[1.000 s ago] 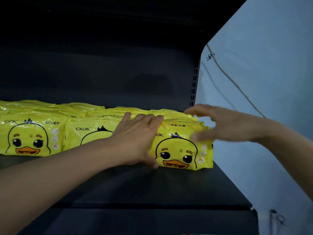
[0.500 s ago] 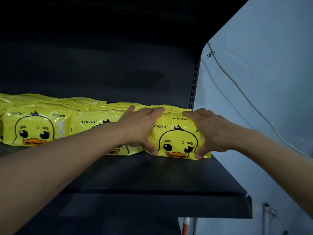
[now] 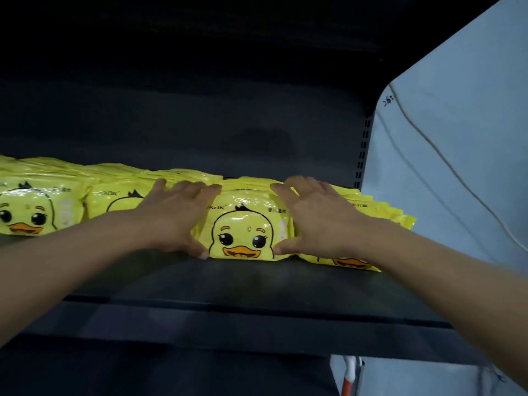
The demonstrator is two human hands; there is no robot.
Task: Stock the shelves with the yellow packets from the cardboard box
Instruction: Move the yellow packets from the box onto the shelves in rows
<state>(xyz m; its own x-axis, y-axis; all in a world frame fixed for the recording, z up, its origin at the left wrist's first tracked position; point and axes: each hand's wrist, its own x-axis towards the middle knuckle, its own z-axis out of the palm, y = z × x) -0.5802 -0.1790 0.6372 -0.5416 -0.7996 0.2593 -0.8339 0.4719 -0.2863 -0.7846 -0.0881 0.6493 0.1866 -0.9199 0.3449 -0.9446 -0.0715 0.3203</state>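
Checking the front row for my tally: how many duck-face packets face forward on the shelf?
4: far-left packet; one behind the left hand; one between both hands; one under the right hand. More stand hidden behind.

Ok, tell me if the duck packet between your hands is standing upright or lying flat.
Upright: the duck packet stands on the shelf, face forward.

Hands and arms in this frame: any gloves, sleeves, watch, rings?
Both bare. The left hand and right hand wear no gloves, and no rings show. Both forearms are uncovered to the frame edge: no sleeve, watch or wristband in view.
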